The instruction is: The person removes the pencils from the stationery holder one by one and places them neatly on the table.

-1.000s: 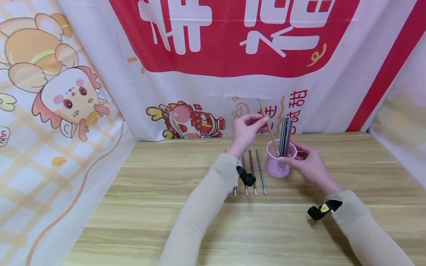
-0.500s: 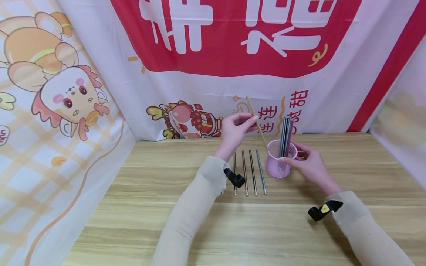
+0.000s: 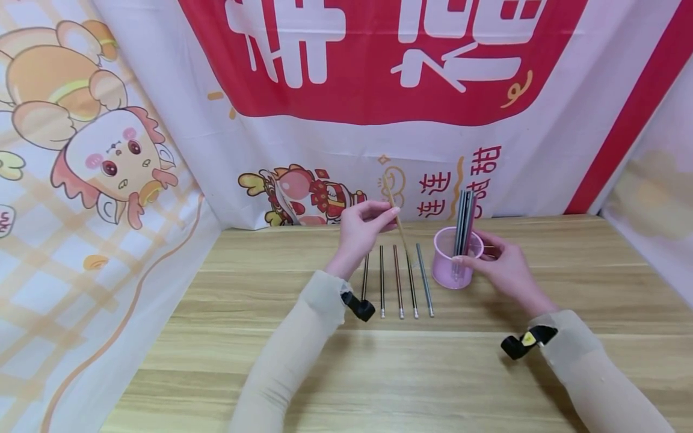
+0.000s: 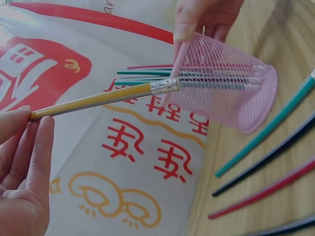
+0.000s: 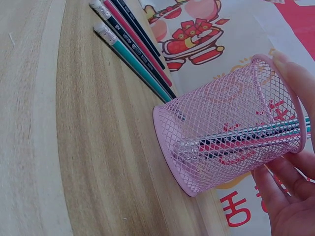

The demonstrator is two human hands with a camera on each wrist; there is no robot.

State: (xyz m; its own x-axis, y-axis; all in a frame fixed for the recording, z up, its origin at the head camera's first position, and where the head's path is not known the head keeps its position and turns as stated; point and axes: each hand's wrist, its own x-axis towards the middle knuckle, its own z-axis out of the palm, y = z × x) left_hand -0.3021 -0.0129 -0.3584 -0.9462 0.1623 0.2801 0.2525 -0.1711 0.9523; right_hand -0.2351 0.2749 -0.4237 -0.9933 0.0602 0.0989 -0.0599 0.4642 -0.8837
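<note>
My left hand [image 3: 361,231] pinches a yellow pencil [image 4: 98,100] between thumb and fingertips. Its metal-banded eraser end points down, above the pencils lying left of the cup. With thumb and fingers at the rim, my right hand [image 3: 503,267] holds a pink mesh pencil cup [image 3: 448,273] upright on the table. Inside the cup several pencils [image 3: 464,219], green, dark and red, lean together towards the right side. Side by side on the wood lie several more pencils, among them a green one [image 5: 133,61] nearest the cup and a red one [image 3: 399,279], their eraser ends towards me.
The wooden table [image 3: 433,379] ends at the back against a white cloth [image 3: 335,144] printed with red and orange figures. Another printed cloth [image 3: 178,264] hangs along the left side. Black wrist cameras sit at both cuffs.
My left hand has moved left and slightly down with the yellow pencil, whose lower end has come out of the cup to above the row of pencils. My right hand and the cup have stayed put.
</note>
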